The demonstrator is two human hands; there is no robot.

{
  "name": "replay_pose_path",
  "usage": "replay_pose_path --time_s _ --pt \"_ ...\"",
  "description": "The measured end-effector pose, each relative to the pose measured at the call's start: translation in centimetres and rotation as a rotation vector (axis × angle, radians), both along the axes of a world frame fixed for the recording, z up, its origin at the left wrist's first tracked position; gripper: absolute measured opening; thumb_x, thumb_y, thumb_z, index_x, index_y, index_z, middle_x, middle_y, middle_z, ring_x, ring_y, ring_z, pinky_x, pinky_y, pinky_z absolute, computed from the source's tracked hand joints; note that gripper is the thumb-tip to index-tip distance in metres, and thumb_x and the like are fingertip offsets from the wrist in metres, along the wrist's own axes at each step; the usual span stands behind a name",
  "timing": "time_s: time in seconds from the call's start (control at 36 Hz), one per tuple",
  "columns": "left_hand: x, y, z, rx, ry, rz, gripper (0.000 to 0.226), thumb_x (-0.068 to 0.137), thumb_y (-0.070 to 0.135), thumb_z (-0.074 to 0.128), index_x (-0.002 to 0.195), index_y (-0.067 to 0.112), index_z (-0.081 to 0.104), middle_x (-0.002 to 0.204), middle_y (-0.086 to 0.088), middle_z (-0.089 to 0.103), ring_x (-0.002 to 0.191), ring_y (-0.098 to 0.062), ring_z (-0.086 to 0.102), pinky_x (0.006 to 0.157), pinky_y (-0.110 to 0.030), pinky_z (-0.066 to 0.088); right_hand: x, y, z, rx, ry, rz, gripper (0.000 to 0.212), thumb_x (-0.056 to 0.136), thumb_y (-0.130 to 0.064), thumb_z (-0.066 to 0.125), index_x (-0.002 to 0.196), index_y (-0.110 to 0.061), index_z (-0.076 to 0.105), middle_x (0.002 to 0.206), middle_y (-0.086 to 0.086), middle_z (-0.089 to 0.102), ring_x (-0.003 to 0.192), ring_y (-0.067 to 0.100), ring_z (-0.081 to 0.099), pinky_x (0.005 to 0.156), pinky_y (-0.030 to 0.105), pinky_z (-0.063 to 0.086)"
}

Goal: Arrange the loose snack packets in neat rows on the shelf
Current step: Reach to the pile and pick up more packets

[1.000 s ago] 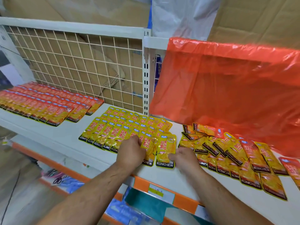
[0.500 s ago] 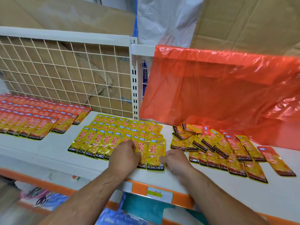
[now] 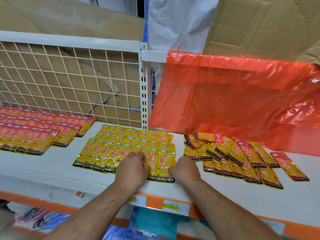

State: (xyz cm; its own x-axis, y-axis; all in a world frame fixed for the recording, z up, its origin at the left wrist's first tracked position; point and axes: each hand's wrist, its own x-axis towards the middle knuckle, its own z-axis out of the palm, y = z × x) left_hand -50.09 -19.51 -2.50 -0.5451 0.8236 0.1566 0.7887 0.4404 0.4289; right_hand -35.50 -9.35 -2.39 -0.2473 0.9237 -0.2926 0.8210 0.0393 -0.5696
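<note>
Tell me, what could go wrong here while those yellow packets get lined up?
The front yellow packets lie near the shelf edge; a push from the left hand or right hand might slide them off. The overlapping rows could also fan out. The orange plastic sheet hangs over the loose pile and may hide packets.

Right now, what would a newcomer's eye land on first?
The big orange plastic bag draped at the back right dominates. Below it lies a loose pile of packets, jumbled beside the neat yellow rows at centre, where the left hand and right hand are at their front edge.
</note>
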Motion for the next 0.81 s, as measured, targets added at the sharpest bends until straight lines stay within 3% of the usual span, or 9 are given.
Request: replay_pose_path --time_s 0.22,0.36,0.44,0.67,0.81 --pt "0.1 -0.2 0.4 -0.009 0.027 -0.053 0.03 0.089 0.035 0.06 0.116 0.023 0.062 0.111 0.0 0.059 0.095 -0.021 0.06 0.066 -0.028 0.042 -0.2 -0.7 0.7 0.089 -0.162 0.043 0.017 0.078 -0.019 0.061 0.069 -0.02 0.048 0.072 -0.005 0.051 0.075 0.024 0.058 0.058 0.027 0.043" --pt "0.2 -0.3 0.7 -0.008 0.04 -0.076 0.03 0.088 0.036 0.059 0.114 0.024 0.062 0.11 0.001 0.058 0.095 -0.021 0.06 0.07 -0.03 0.047 -0.4 -1.2 0.6 0.187 -0.236 0.077 0.008 0.081 -0.022 0.059 0.086 -0.019 0.052 0.09 -0.002 0.06 0.091 0.025 0.064 0.064 0.027 0.044" --pt "0.3 -0.3 0.8 -0.009 0.05 -0.093 0.03 0.087 0.038 0.058 0.115 0.025 0.061 0.112 0.001 0.058 0.098 -0.021 0.059 0.073 -0.031 0.048 -0.2 -1.5 0.3 0.242 -0.249 0.093 0.017 0.082 -0.025 0.058 0.098 -0.019 0.054 0.104 0.0 0.066 0.096 0.026 0.064 0.065 0.028 0.04" --pt "1.3 -0.1 0.8 0.009 0.067 -0.186 0.033 0.089 0.037 0.056 0.118 0.023 0.061 0.11 0.001 0.057 0.105 -0.02 0.055 0.077 -0.032 0.048 1.1 -2.7 0.5 0.361 -0.207 0.05 0.035 0.087 -0.041 0.054 0.111 -0.016 0.05 0.104 0.002 0.068 0.097 0.028 0.065 0.064 0.032 0.041" --pt "3.3 0.3 0.4 0.023 0.05 -0.279 0.038 0.09 0.039 0.054 0.124 0.024 0.059 0.12 0.0 0.058 0.113 -0.021 0.053 0.084 -0.033 0.047 3.7 -3.7 0.6 0.4 -0.154 0.001 0.035 0.09 -0.046 0.052 0.115 -0.022 0.056 0.116 -0.003 0.063 0.107 0.021 0.06 0.075 0.031 0.043"
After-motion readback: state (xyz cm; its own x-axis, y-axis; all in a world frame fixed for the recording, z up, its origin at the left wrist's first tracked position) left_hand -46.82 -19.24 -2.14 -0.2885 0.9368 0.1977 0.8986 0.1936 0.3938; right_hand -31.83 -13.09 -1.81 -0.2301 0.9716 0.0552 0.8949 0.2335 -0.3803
